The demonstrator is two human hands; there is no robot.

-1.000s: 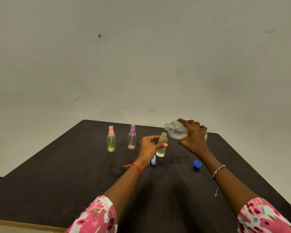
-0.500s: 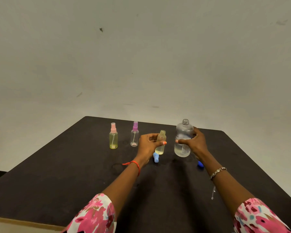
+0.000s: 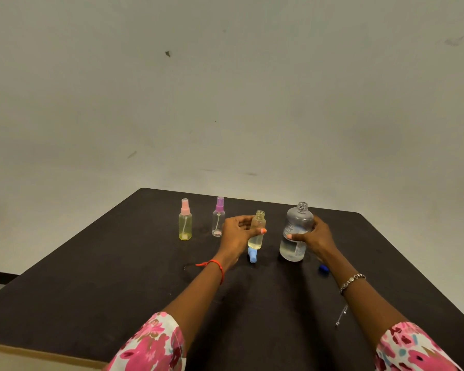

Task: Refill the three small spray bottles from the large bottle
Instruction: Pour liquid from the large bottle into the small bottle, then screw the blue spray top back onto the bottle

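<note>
My left hand (image 3: 237,235) grips an uncapped small bottle (image 3: 257,231) with yellowish liquid in its lower part, held upright on the black table (image 3: 118,285). Its blue spray top (image 3: 252,255) lies on the table just in front of it. My right hand (image 3: 316,236) holds the large clear bottle (image 3: 296,231), upright, uncapped, about a third full, standing on the table. To the left stand a yellow-tinted spray bottle with a pink top (image 3: 185,219) and a clear one with a purple top (image 3: 219,216), nearly empty.
The large bottle's blue cap (image 3: 323,268) lies on the table by my right wrist. A thin silvery chain or pin (image 3: 342,315) lies near the right forearm. The table's far edge meets a plain wall; its front edge is near my sleeves.
One second ago the large bottle was tipped over the small open bottle. It has since been turned upright and set down on the table to the right. My left hand stayed on the small bottle.
</note>
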